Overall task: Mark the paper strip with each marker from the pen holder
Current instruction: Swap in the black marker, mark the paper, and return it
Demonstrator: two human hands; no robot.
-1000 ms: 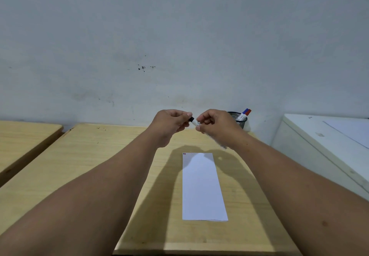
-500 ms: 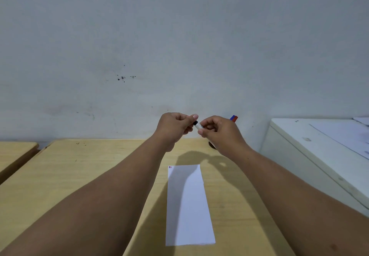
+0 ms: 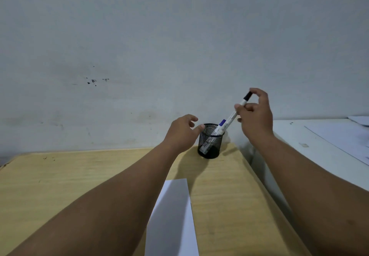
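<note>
A black mesh pen holder (image 3: 209, 145) stands at the far right corner of the wooden table (image 3: 69, 175). My right hand (image 3: 254, 115) pinches a white marker with a black cap (image 3: 232, 114), tilted, its lower end inside the holder. A blue-capped marker (image 3: 222, 122) pokes out of the holder beside it. My left hand (image 3: 182, 134) hovers open just left of the holder, thumb near its rim. The white paper strip (image 3: 173, 219) lies on the table in front of me, partly shadowed by my left arm.
A white cabinet top (image 3: 319, 147) with paper sheets sits to the right of the table, slightly higher. A grey wall rises directly behind the holder. The table's right edge runs close to the strip.
The two hands have separated. My right hand moved right and up with the capped black marker and lowered its end into the holder. My left hand let go and opened near the holder.
</note>
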